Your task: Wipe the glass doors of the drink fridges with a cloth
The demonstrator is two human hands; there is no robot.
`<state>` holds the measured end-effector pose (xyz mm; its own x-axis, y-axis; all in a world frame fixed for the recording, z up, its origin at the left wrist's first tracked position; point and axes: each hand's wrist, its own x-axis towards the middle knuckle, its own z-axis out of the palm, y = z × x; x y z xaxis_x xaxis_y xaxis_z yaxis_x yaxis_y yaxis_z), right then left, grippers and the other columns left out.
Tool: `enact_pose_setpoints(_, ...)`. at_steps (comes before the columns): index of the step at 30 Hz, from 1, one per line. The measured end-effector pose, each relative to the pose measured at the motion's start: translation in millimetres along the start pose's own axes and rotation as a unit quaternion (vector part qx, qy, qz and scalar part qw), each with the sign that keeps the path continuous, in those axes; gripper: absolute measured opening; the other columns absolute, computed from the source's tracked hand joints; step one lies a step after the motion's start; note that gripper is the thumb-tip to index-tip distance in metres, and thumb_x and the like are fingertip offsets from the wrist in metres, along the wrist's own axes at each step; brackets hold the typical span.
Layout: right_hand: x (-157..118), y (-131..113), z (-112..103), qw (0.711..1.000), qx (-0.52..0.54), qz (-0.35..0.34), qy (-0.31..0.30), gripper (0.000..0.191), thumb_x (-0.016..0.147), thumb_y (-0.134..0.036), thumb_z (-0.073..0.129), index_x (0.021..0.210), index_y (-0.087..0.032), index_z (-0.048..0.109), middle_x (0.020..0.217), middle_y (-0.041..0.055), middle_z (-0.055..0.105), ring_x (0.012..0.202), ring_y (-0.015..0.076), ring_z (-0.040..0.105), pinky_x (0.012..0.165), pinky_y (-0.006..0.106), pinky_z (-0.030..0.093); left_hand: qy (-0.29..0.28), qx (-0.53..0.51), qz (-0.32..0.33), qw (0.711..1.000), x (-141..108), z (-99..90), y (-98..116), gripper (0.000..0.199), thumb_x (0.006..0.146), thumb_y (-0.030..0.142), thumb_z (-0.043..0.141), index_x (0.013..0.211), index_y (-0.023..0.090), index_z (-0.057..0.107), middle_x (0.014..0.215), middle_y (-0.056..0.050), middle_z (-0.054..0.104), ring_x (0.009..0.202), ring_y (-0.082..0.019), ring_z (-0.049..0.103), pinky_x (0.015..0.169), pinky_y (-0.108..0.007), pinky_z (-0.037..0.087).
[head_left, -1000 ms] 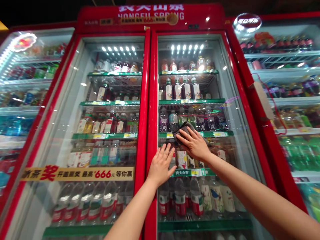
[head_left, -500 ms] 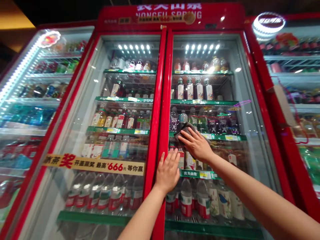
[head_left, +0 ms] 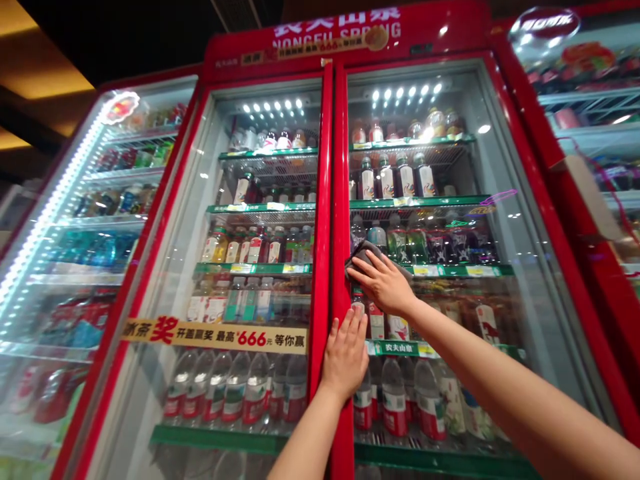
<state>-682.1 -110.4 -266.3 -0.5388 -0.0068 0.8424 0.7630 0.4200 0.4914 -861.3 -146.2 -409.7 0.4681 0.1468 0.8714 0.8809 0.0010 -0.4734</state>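
My right hand [head_left: 384,281] presses a dark grey cloth [head_left: 367,257] flat on the glass of the right fridge door [head_left: 425,303], fingers spread over it. The cloth's left edge reaches the red door frame [head_left: 342,200]. Lower and to the left, my left hand [head_left: 345,350] lies with outstretched fingers on that red frame and the glass edge, with nothing in it. Behind the glass near my hands, drink bottles [head_left: 415,243] stand in rows on green-edged shelves.
The left fridge door [head_left: 260,300] carries a gold promotional strip [head_left: 215,335]. Another lit drinks fridge [head_left: 100,233] stands on the left. A further red fridge [head_left: 590,200] is at the right, with a pale panel [head_left: 585,197] on its near side.
My right hand and the cloth have shifted slightly left over the glass, up to the red frame. My left hand stays on the frame. The whole view has tilted and shifted a little.
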Motion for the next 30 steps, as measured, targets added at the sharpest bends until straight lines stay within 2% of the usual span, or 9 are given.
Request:
enact_pose_setpoints(3,13,8,-2,1.000,-0.002,0.014,-0.003,0.048,0.103,-0.033,0.037,0.151,-0.035,0.046,0.161,-0.0030,0.039,0.152,0.0295,0.026,0.121,0.053,0.028,0.010,0.000,0.000,1.000,-2,1.8,0,0.073,0.095,0.037,0.050,0.160,0.015,0.024,0.166,-0.008,0.025,0.157,-0.021,0.011,0.131,-0.045,0.002)
enact_pose_setpoints(7,75,17,-8,0.993,0.003,0.119,0.015,0.051,0.103,-0.033,0.037,0.153,-0.031,0.045,0.163,0.0006,0.036,0.152,0.0341,0.025,0.119,0.058,0.028,0.007,0.012,0.008,1.000,-6,5.4,-1,0.064,0.092,0.026,0.052,0.153,0.014,0.040,0.167,-0.008,0.020,0.157,-0.023,0.012,0.131,-0.045,0.004)
enact_pose_setpoints(9,90,14,-8,0.990,0.009,0.139,0.025,0.051,0.102,-0.034,0.038,0.153,-0.030,0.045,0.163,0.0013,0.036,0.152,0.0353,0.025,0.118,0.060,0.028,-0.003,0.011,0.010,1.000,-7,6.2,-1,0.065,0.089,0.020,0.051,0.153,0.013,0.040,0.168,-0.009,0.018,0.157,-0.023,0.013,0.131,-0.047,0.007)
enact_pose_setpoints(11,79,7,-5,0.992,0.011,0.119,0.032,0.052,0.101,-0.035,0.040,0.153,-0.029,0.045,0.163,0.0019,0.037,0.152,0.0355,0.024,0.118,0.059,0.028,-0.003,0.002,-0.001,1.000,-7,6.4,1,0.070,0.090,0.022,0.051,0.156,0.012,0.032,0.167,-0.011,0.017,0.157,-0.024,0.013,0.130,-0.048,0.010)
enact_pose_setpoints(16,-7,-2,3,0.999,0.005,-0.041,0.004,0.047,0.099,-0.029,0.049,0.145,-0.036,0.054,0.156,-0.0033,0.048,0.147,0.0319,0.033,0.112,0.051,0.034,0.024,-0.011,-0.027,0.999,-4,7.7,5,0.078,0.094,0.034,0.053,0.160,0.012,0.018,0.166,-0.014,0.019,0.156,-0.025,0.014,0.130,-0.051,0.013)
enact_pose_setpoints(19,-29,2,2,0.999,0.008,-0.038,0.018,0.045,0.098,-0.024,0.050,0.140,-0.039,0.059,0.150,-0.0030,0.055,0.139,0.0297,0.043,0.105,0.046,0.040,0.027,-0.004,-0.030,0.999,-6,10.5,6,0.076,0.093,0.035,0.054,0.159,0.012,0.022,0.166,-0.016,0.022,0.156,-0.026,0.017,0.130,-0.052,0.013)
enact_pose_setpoints(23,-12,-2,-3,0.994,0.005,0.038,0.098,0.049,0.100,-0.021,0.047,0.146,-0.037,0.053,0.153,0.0001,0.052,0.137,0.0273,0.044,0.106,0.043,0.040,0.022,-0.003,-0.028,0.999,-10,15.2,6,0.066,0.092,0.034,0.057,0.152,0.014,0.039,0.163,-0.017,0.033,0.154,-0.029,0.024,0.129,-0.055,0.013)
enact_pose_setpoints(27,22,-7,-9,0.995,-0.009,-0.096,0.017,0.055,0.098,-0.020,0.049,0.148,-0.043,0.048,0.158,-0.0061,0.045,0.144,0.0293,0.036,0.104,0.045,0.041,0.036,0.002,-0.026,0.999,-10,15.7,6,0.059,0.092,0.034,0.055,0.147,0.014,0.046,0.160,-0.015,0.039,0.153,-0.028,0.024,0.130,-0.053,0.013)
enact_pose_setpoints(30,55,-1,-16,0.999,-0.022,-0.042,-0.002,0.058,0.097,-0.015,0.044,0.150,-0.039,0.047,0.160,-0.0048,0.042,0.143,0.0311,0.036,0.099,0.044,0.045,0.035,0.016,-0.024,0.999,-9,13.4,4,0.064,0.092,0.025,0.051,0.153,0.011,0.037,0.164,-0.014,0.029,0.155,-0.026,0.018,0.131,-0.049,0.008)
